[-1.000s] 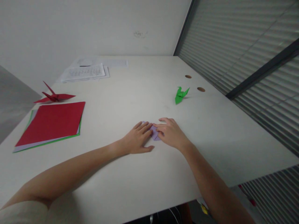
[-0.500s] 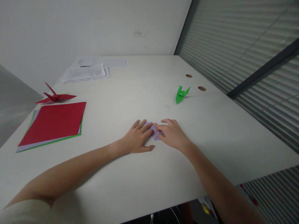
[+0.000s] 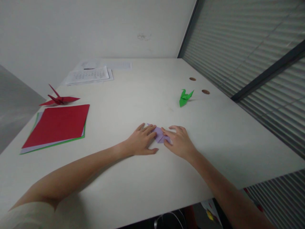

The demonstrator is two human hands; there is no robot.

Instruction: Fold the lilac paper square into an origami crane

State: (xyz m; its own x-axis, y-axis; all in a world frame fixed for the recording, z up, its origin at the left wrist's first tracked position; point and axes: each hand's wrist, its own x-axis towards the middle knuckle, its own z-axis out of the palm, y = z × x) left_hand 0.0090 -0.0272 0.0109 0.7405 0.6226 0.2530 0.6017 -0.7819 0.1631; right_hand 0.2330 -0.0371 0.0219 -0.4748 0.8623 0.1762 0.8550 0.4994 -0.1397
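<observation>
A small piece of folded purple origami paper lies on the table between my two hands, its left and right ends partly covered by fingers. My left hand rests flat with fingers spread, the fingertips pressing on the paper's left part and the thumb stretched out on the tabletop. On the right side, my right hand touches the paper with index finger and thumb, which stand apart; its other fingers curve loosely above the table. A crease line shows near the paper's lower middle.
A green paper crane stands beyond my right hand. To the left are a red paper crane and a stack of coloured sheets, red on top. Printed papers lie at the back of the white table. Blinds run along the right.
My right hand has slid slightly to the right, its index finger drawing away from my left fingers, so more of the purple paper shows. My left hand has stayed nearly in place.
</observation>
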